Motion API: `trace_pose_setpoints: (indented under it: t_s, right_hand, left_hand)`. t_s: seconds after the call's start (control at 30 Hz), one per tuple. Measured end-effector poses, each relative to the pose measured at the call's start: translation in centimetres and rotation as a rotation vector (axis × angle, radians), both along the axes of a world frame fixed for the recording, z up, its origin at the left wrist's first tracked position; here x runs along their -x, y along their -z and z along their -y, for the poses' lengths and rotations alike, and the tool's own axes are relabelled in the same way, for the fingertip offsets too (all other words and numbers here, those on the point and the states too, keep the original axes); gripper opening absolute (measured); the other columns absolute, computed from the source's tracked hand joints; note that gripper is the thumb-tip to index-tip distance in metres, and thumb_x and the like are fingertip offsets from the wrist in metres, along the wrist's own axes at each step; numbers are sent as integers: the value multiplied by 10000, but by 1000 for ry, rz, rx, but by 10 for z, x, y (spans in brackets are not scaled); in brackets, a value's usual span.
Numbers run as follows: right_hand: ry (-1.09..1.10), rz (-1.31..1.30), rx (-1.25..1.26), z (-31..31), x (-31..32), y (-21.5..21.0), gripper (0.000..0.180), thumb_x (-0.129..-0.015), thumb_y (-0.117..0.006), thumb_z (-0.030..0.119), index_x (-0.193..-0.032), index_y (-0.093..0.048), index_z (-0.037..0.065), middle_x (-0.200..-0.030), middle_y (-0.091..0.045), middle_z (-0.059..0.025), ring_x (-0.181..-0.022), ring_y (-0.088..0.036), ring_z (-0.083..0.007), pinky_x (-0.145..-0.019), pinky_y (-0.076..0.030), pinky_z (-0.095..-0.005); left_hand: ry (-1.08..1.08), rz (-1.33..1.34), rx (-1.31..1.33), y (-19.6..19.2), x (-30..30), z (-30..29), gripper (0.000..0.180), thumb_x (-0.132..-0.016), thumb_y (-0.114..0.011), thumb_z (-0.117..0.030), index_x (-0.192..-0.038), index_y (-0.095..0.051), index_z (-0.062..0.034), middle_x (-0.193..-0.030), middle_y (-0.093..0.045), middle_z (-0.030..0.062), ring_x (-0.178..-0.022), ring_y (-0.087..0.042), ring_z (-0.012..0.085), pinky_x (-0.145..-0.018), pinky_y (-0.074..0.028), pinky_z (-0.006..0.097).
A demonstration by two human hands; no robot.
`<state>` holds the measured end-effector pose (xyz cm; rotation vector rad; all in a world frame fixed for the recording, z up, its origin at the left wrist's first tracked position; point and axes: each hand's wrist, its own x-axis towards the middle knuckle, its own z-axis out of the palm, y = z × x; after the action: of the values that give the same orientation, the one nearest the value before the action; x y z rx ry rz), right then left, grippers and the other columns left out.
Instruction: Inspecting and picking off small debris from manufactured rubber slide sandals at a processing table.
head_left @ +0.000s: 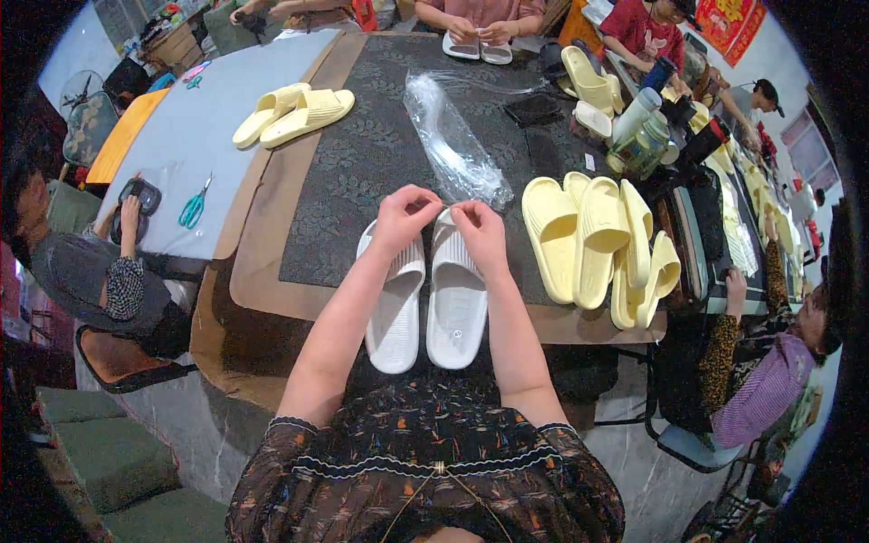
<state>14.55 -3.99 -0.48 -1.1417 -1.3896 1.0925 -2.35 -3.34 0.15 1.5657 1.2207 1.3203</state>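
1. Scissors (192, 210) with teal handles are lying far left on the grey sheet (217, 100), just beside a seated person's hand (129, 217) that is resting on a dark tray (145, 195).
2. Further back, a pair of pale yellow slippers (292, 113) is sitting at the seam between the grey sheet and the dark patterned mat (362, 154).
3. At the bench (262, 281) edge nearest the wearer, a pair of white slippers (425, 299) is lying side by side, touching, soles down, heels pointing toward the wearer.
4. The left hand (403, 219) is pinching something small at the toe end of the left slipper, fingers closed together; what it is gripping is too small to tell.
5. The right hand (480, 231) is meeting it over the toe of the right slipper, fingertips likewise pinched, the two hands almost touching.
6. A crumpled clear plastic bag (453, 145) is stretching away just behind the hands.
7. To the right, a heap of pale yellow slippers (597, 244) is leaning in an overlapping pile near the bench edge.
8. Behind it, a green-tinted glass jar (641, 145) is standing.
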Motion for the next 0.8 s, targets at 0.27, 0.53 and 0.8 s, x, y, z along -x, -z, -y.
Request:
trace_pose_setpoints:
  t_s: [0.27, 0.53, 0.8]
  right_hand:
    - [-8, 10, -66, -4, -1, 7, 134, -835, -669, 138, -876, -658, 11, -732, -618, 10, -632, -496, -46, -588, -420, -219]
    - [-38, 31, -5, -1, -2, 4, 127, -860, -655, 128, -901, -648, 8, -779, -616, 18, -691, -526, -41, -639, -427, -203]
    - [-13, -30, -19, -1, 1, 2, 154, -847, -658, 147, -894, -654, 1, -751, -616, 12, -671, -520, -48, -625, -433, -216]
  left_hand:
    - [17, -220, -35, 2, 0, -1, 126, -788, -711, -145, -845, -683, -35, -806, -653, 23, -748, -596, 88, -678, -467, 242]
    - [16, -121, -73, 2, 0, -1, 141, -759, -725, -168, -816, -692, -44, -780, -640, 39, -714, -603, 125, -645, -479, 272]
    - [-12, -81, -31, 3, 3, 0, 157, -771, -722, -168, -837, -682, -32, -783, -644, 42, -705, -598, 103, -644, -479, 252]
